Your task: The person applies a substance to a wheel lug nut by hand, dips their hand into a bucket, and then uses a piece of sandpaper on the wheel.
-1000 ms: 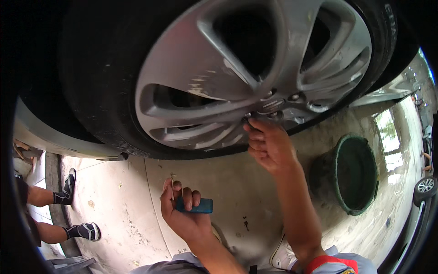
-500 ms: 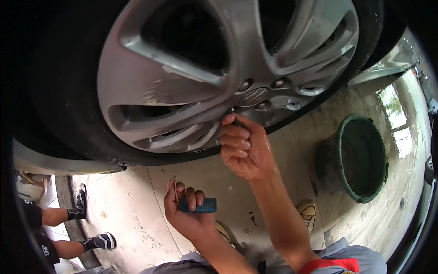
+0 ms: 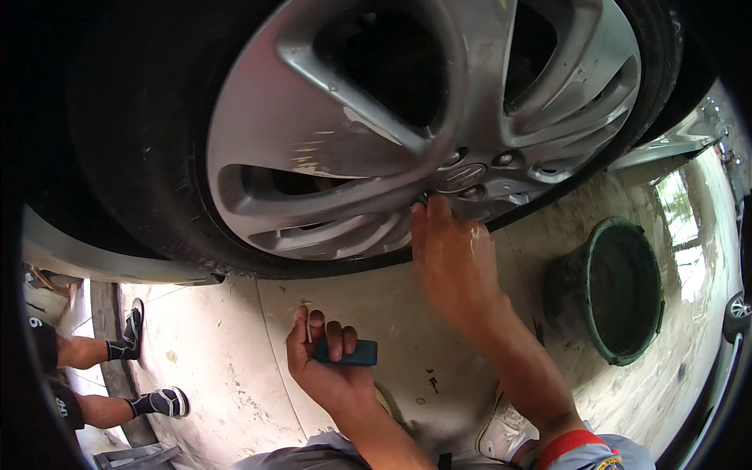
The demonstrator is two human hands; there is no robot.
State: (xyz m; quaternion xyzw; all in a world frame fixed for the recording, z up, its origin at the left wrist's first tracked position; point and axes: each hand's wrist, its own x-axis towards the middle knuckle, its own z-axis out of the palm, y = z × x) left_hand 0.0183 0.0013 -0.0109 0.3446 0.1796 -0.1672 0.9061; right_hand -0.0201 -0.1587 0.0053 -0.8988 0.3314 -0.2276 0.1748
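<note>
A silver alloy wheel [image 3: 321, 133] with scuffed spokes and a black tire [image 3: 141, 164] fills the upper view. My right hand [image 3: 454, 266] is raised to the bolt hole [image 3: 425, 196] at the lower left of the centre cap [image 3: 462, 176], back of the hand up, fingertips closed there; what they grip is hidden. Below the tire, my left hand [image 3: 329, 364] is closed round a blue block-like object [image 3: 360, 352], with a thin pale piece [image 3: 309, 329] upright between its fingers.
A dark green bucket [image 3: 603, 290] stands on the pale tiled floor [image 3: 219, 337] to the right. Another person's legs [image 3: 117, 407] in dark shorts and sandals are at the left edge, near a dark floor strip [image 3: 106, 313]. Another car's wheel [image 3: 735, 313] shows at far right.
My right hand has turned from showing its curled fingers to showing its back, still at the bolt hole. My left hand keeps its grip. The view has shifted slightly.
</note>
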